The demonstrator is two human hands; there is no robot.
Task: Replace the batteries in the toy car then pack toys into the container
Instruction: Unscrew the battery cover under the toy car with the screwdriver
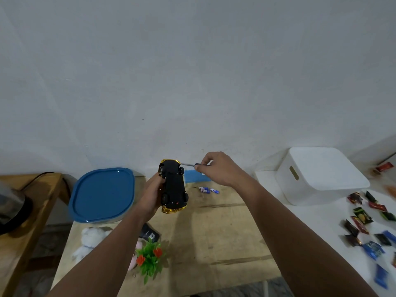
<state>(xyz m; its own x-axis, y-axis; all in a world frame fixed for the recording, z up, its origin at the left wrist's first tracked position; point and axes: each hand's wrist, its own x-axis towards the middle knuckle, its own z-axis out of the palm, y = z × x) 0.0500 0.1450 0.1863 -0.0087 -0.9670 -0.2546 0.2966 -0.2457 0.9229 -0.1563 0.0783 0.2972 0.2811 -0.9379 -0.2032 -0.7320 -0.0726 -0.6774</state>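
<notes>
My left hand (pixel 151 192) holds a gold toy car (pixel 173 186) above the wooden table (pixel 225 232), its black underside turned toward me. My right hand (pixel 220 169) pinches a small screwdriver (pixel 189 164) whose tip points left at the car's far end. Several small blue-and-white batteries (pixel 208 190) lie on the table just right of the car. A container with a blue lid (pixel 102 195) stands at the table's left. A white plush toy (pixel 91 240), a plastic plant with red flowers (pixel 150 257) and a dark object (pixel 150 233) lie near the front, partly hidden by my left forearm.
A white lidded bin (pixel 319 174) stands at the right on a white surface strewn with several wrapped sachets (pixel 364 224). A blue box (pixel 194 176) sits against the wall behind the car. A wooden bench (pixel 27 211) with a dark appliance (pixel 10 205) is at the left.
</notes>
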